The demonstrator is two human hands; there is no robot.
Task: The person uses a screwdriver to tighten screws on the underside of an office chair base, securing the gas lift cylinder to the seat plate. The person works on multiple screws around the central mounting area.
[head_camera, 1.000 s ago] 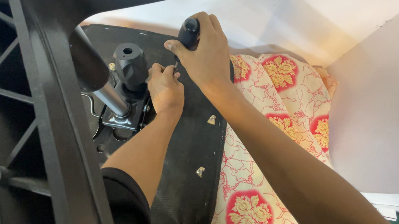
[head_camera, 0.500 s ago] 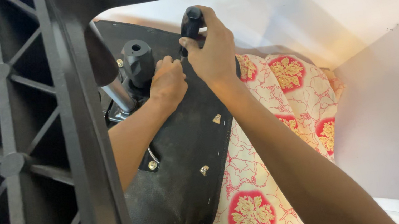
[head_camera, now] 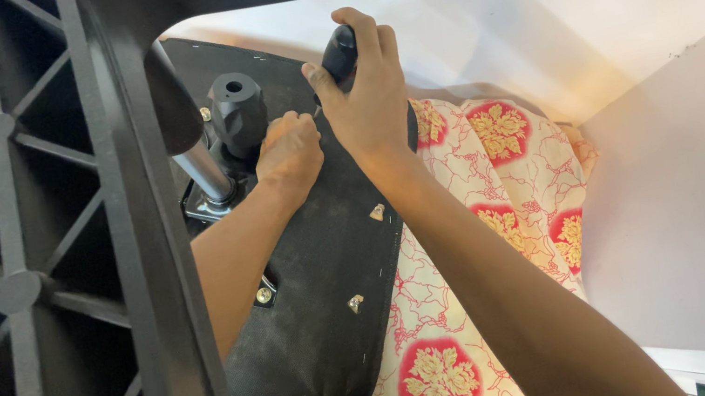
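Two hands work at the upturned seat base [head_camera: 313,308]: the right hand [head_camera: 369,96] stays closed around the black handle [head_camera: 339,54] at its top edge. The left hand [head_camera: 288,147], fingers curled shut, has crept closer to the knob [head_camera: 237,111]; what it pinches is hidden.

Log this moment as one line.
right hand: grips black handle | left hand: fist at black knob | chair seat underside facing up

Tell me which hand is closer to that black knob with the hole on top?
Left. The left hand sits right beside the black knob, apparently touching its base. The right hand grips a black handle, apart from it.
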